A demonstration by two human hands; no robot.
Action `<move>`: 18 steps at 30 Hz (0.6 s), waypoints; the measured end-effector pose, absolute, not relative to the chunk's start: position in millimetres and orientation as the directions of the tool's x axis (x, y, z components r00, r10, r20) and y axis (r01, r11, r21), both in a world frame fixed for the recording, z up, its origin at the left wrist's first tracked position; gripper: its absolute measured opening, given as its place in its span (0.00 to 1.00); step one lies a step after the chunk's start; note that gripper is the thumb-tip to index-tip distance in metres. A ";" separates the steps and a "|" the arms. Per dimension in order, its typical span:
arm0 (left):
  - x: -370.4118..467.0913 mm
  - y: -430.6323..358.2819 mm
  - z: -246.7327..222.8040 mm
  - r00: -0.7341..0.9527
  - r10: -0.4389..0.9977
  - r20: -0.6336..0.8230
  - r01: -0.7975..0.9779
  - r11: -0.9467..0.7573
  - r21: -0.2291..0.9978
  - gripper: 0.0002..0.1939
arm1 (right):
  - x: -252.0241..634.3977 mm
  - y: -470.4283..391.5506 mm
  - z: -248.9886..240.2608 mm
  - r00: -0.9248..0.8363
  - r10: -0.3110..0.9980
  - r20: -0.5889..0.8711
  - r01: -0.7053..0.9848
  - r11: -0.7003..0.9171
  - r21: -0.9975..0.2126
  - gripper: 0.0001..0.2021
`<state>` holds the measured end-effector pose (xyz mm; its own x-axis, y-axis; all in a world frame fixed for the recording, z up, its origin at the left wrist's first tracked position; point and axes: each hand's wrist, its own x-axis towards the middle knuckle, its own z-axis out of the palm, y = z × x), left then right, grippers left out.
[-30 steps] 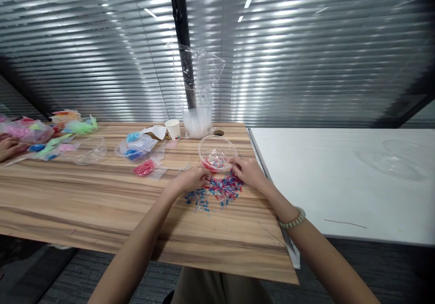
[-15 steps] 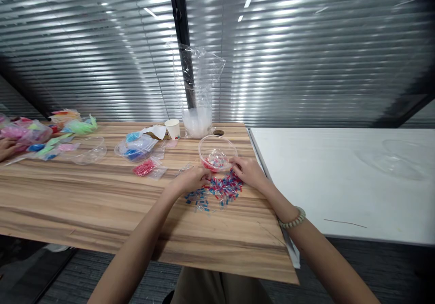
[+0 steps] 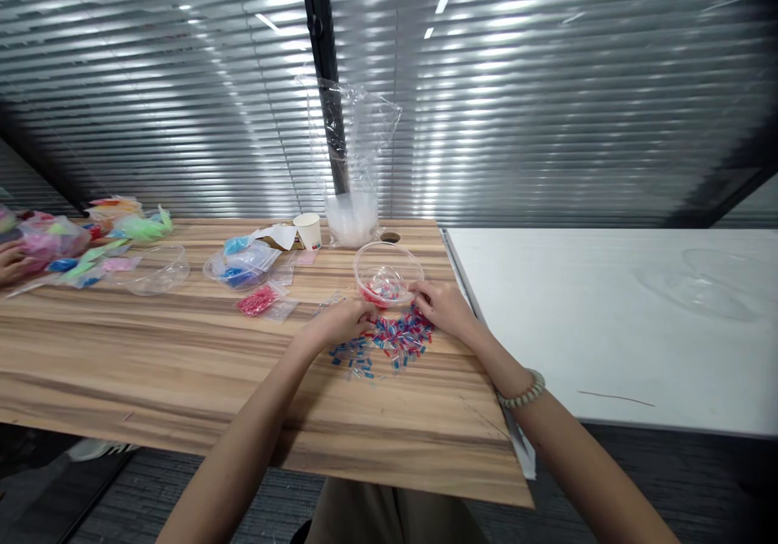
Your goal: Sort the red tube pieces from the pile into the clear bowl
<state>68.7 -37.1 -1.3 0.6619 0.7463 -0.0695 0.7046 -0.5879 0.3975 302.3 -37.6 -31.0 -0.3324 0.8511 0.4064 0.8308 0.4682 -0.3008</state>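
Note:
A heap of small red, blue and clear capsule-like pieces (image 3: 399,340) lies spread on the wooden table in front of me. Just behind it stands a clear round plastic bowl (image 3: 389,264) with red pieces at its bottom. At the heap's left side is my left hand (image 3: 349,319), its fingers curled and pinched together; what they hold is too small to make out. My right hand (image 3: 441,305) sits by the bowl's right front edge, fingers closed and pointing down over the heap. Its fingertips are partly hidden, and anything in them cannot be made out.
Left of the bowl lie a bag of red pieces (image 3: 256,300), a bowl with blue bags (image 3: 240,268) and a paper cup (image 3: 307,231). Stacked clear bowls in a bag (image 3: 352,218) stand behind. A white table (image 3: 608,317) adjoins on the right. Another person's hand (image 3: 13,263) shows far left.
Both my hands stay nearly still at the heap. The view has shifted very slightly. At the lower left, a shoe shows more than before.

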 end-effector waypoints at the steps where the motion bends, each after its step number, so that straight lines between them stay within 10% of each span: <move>1: 69.0 -37.6 -0.2 0.661 0.748 -0.066 0.705 -0.588 0.396 0.08 | 302.4 -37.5 -31.1 -0.334 0.850 0.407 0.830 0.470 -0.301 0.14; 18: 66.9 -35.5 21.7 0.667 0.745 0.019 0.624 -0.573 0.532 0.09 | 301.1 -41.0 -26.2 -0.332 0.847 0.415 0.830 0.471 -0.297 0.14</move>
<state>66.9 -35.5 21.7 0.6672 0.7446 0.0194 0.6237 -0.5728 0.5319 301.1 -41.0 -26.2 -0.3323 0.8467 0.4155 0.8305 0.4715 -0.2967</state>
